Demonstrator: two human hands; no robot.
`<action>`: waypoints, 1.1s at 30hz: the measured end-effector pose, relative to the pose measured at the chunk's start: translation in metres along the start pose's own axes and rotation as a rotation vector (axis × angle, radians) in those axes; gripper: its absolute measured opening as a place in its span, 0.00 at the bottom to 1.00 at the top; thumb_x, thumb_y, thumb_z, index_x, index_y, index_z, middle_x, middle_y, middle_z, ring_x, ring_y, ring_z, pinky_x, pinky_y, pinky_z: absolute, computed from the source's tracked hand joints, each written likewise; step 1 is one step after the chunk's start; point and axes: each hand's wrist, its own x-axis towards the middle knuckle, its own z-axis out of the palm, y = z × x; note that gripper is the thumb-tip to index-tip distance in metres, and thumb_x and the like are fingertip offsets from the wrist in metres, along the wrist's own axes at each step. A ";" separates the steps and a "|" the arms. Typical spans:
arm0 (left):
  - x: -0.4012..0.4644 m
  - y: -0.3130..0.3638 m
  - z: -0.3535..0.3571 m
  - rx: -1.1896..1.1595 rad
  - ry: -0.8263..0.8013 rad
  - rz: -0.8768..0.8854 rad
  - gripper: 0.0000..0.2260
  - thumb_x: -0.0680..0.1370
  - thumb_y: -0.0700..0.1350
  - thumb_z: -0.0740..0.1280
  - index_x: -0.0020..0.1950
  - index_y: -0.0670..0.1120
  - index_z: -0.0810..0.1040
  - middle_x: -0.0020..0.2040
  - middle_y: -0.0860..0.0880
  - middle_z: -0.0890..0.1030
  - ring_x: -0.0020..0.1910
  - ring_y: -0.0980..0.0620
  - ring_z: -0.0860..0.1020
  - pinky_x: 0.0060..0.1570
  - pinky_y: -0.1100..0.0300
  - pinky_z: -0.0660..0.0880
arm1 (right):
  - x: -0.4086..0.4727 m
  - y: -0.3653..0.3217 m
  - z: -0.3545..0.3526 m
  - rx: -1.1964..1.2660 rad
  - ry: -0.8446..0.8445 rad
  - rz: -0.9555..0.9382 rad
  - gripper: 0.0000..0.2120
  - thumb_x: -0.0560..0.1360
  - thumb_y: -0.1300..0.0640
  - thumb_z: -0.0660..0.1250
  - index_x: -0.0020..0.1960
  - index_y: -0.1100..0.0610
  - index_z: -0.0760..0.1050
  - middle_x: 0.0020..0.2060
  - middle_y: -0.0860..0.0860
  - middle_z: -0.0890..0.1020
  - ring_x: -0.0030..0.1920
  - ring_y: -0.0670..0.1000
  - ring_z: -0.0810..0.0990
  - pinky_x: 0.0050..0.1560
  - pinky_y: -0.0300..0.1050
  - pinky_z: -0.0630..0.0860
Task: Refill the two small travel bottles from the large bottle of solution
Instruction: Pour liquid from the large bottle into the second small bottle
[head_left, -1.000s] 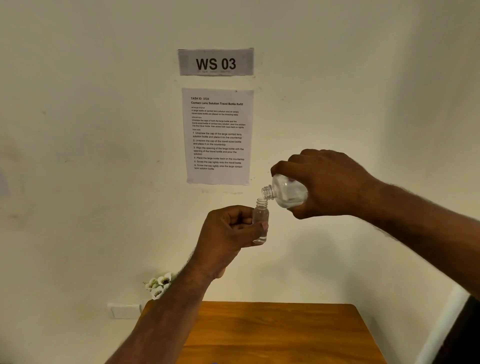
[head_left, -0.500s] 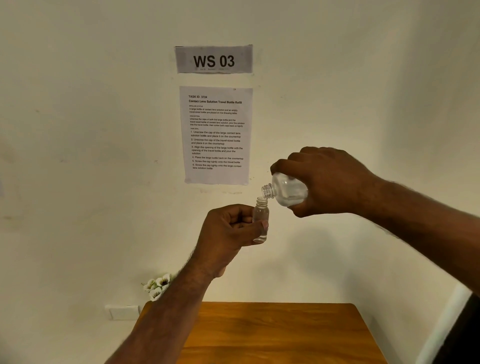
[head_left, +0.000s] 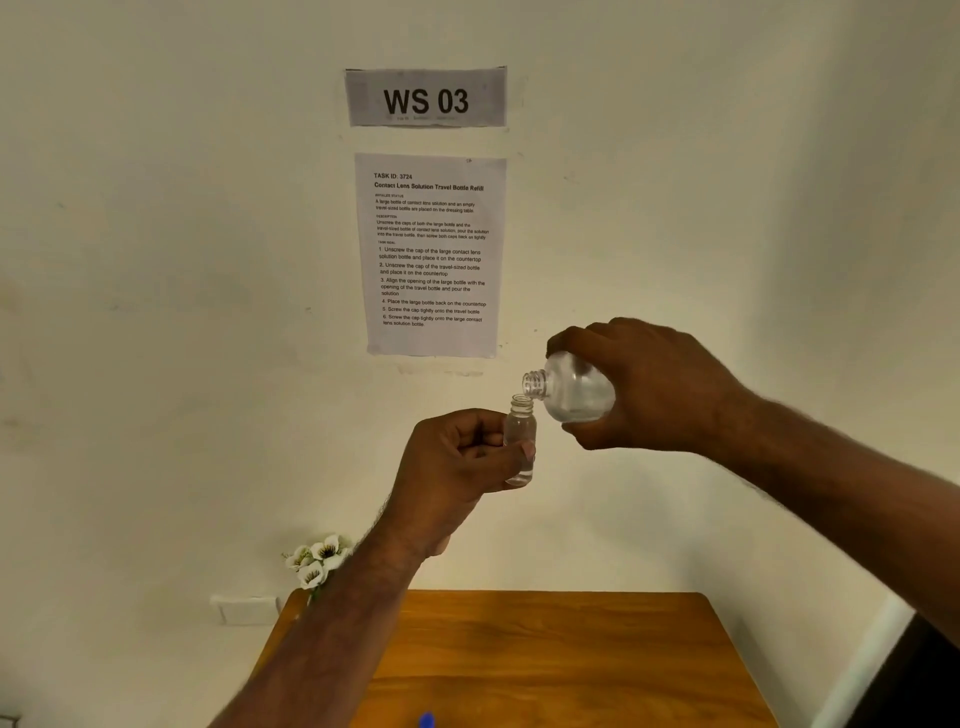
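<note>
Small clear travel bottle (head_left: 520, 441): upright in the left hand (head_left: 457, 467), fingers curled round it, mouth open to catch the pour
Large clear rounded bottle (head_left: 574, 387): at its 1 o'clock, gripped by the right hand (head_left: 660, 387), tipped neck-down so the lip meets the small mouth
Wooden desk (head_left: 545, 654): below, at 6 o'clock, under any drips

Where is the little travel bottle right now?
In the head view, the small travel bottle is upright in the left hand, held in the air above the wooden table, its open mouth just under the neck of the tilted large bottle.
</note>
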 end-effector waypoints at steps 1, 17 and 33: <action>-0.001 -0.002 0.000 -0.003 -0.001 0.001 0.09 0.73 0.35 0.77 0.53 0.41 0.86 0.45 0.38 0.87 0.43 0.40 0.87 0.43 0.50 0.85 | -0.004 -0.002 0.006 0.046 0.011 0.025 0.31 0.60 0.37 0.73 0.61 0.39 0.68 0.46 0.38 0.79 0.45 0.47 0.76 0.40 0.44 0.73; -0.057 -0.089 0.002 0.121 -0.025 -0.095 0.11 0.72 0.37 0.78 0.54 0.46 0.87 0.51 0.48 0.89 0.52 0.48 0.87 0.51 0.59 0.83 | -0.104 -0.026 0.124 0.869 0.072 0.460 0.36 0.61 0.36 0.76 0.65 0.42 0.68 0.56 0.39 0.76 0.51 0.40 0.78 0.44 0.23 0.73; -0.191 -0.298 0.012 0.395 -0.084 -0.655 0.15 0.70 0.38 0.80 0.54 0.51 0.84 0.47 0.57 0.86 0.49 0.62 0.84 0.54 0.64 0.82 | -0.241 -0.043 0.243 1.033 -0.254 0.825 0.39 0.60 0.37 0.79 0.67 0.45 0.71 0.58 0.41 0.79 0.57 0.46 0.79 0.53 0.46 0.81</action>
